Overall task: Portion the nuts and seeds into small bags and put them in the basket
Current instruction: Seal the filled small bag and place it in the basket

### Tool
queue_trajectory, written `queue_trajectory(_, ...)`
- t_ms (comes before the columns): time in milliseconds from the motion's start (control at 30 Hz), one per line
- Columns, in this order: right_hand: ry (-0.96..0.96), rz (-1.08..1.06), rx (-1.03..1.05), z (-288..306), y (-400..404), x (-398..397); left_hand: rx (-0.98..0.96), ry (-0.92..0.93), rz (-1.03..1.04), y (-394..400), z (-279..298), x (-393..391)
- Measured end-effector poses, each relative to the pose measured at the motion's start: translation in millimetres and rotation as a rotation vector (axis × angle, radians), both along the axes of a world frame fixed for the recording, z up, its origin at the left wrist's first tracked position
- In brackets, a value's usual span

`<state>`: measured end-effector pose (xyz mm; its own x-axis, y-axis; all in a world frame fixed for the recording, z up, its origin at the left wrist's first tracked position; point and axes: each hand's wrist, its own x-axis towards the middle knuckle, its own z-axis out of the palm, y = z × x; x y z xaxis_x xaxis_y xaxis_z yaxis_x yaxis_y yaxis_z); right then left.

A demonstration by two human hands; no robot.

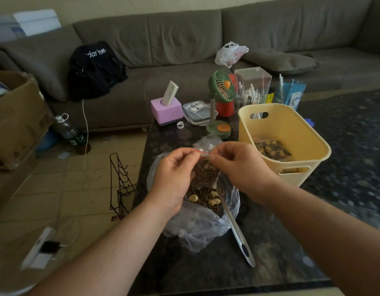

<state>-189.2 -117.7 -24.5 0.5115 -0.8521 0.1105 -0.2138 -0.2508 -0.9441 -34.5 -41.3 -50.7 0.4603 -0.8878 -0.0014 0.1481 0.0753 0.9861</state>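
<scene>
Both hands, left [174,167] and right [238,165], pinch the small bag's [206,167] red seal

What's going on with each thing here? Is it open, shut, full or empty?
small bag: holds seeds, both hands pinching its red zip strip
left hand: pinching the strip
right hand: pinching the strip
big bag: open, nuts and seeds inside
spoon: handle sticking out of big bag
basket: filled bags inside

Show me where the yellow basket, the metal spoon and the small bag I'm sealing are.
yellow basket [308,165]: head view, on its bare front rim.
metal spoon [240,236]: head view, on the handle's middle.
small bag [206,171]: head view, on its seed-filled body between the hands.
</scene>
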Motion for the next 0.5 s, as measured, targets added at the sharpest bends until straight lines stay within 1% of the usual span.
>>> queue_trajectory(167,-0.023,-0.053,0.066,1.9,-1.9,-0.7,0.019,-0.046,0.01,-0.4,-5.4,3.3)
queue_trajectory(333,-0.027,-0.081,0.131,1.5,-3.9,-1.9,0.043,-0.023,-0.031,-0.4,-4.9,-0.5)
queue_trajectory(400,-0.032,-0.082,0.144,1.9,-3.6,-2.0,0.044,-0.026,-0.059,-0.2,-5.0,-0.9)
queue_trajectory(500,-0.029,-0.042,0.152,1.7,-3.8,-3.8,0.005,-0.039,-0.039,-1.2,-7.1,2.0)
